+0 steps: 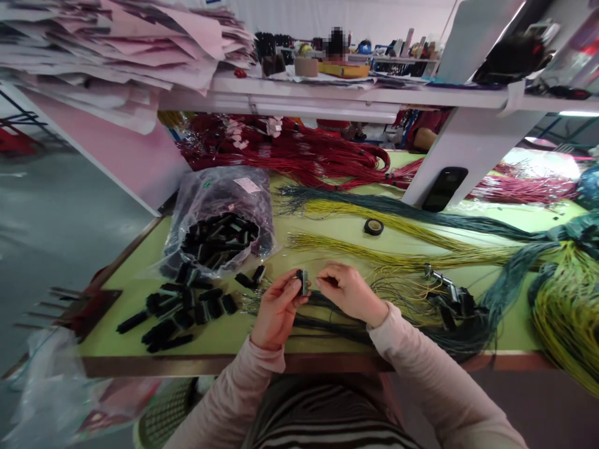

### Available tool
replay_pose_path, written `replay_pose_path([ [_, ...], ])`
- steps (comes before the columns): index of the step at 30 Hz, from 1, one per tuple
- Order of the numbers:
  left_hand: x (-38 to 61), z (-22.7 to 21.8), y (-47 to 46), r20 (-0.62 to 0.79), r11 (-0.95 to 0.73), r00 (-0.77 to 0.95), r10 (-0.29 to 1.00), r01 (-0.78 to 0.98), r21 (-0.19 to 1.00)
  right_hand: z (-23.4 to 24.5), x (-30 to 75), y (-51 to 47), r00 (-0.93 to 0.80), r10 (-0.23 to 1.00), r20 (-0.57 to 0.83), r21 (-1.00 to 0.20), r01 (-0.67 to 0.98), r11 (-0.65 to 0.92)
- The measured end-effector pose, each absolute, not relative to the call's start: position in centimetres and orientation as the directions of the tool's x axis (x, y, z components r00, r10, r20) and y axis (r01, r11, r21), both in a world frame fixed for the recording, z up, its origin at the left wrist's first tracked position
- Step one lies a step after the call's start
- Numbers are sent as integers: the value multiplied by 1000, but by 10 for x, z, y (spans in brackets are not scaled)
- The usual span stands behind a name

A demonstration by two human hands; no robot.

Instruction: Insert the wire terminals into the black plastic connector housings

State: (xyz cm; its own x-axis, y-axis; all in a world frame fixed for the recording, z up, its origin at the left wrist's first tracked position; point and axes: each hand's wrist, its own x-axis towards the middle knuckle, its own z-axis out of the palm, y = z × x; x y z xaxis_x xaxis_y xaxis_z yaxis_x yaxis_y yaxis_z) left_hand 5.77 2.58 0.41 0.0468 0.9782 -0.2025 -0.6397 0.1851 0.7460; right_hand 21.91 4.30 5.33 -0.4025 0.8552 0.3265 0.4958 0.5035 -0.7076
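While clamping a black connector (302,282) in the left grip (278,308) above the counter (515,330), holds the right grip (349,290) near, curled, cannot tell whether closed; has dark wires (318,325) beneath, plastic bag (187,193) leftward, tape roll (374,232) ahead.

Counter (224,340): yellow-green, brown-edged, beneath the hands (349,290)
Floor (121,193): grey, to their left
Shelf (304,100): white, beyond them, on panels (107,143)
Wall (397,15): pale, behind the shelf
Light (580,113): bright strip, far to their right

1 head-worn view looks forward and down from above the near edge of the worktop (219,337), close to the left hand (277,307) and right hand (350,292).
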Motion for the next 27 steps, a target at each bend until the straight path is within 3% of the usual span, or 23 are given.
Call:
replay_pose_path([
  [13,62,8,27,-196,141,-24,980,-606,783,50,218,45,-399,858,324,-697,512,502],
  [23,63,4,28,-89,21,-111,990,-506,862,48,213,47,-417,851,318,-685,519,511],
  [27,63,0,27,-22,-59,-176,984,-441,896,46,214,51,-424,862,277,-744,474,472],
])
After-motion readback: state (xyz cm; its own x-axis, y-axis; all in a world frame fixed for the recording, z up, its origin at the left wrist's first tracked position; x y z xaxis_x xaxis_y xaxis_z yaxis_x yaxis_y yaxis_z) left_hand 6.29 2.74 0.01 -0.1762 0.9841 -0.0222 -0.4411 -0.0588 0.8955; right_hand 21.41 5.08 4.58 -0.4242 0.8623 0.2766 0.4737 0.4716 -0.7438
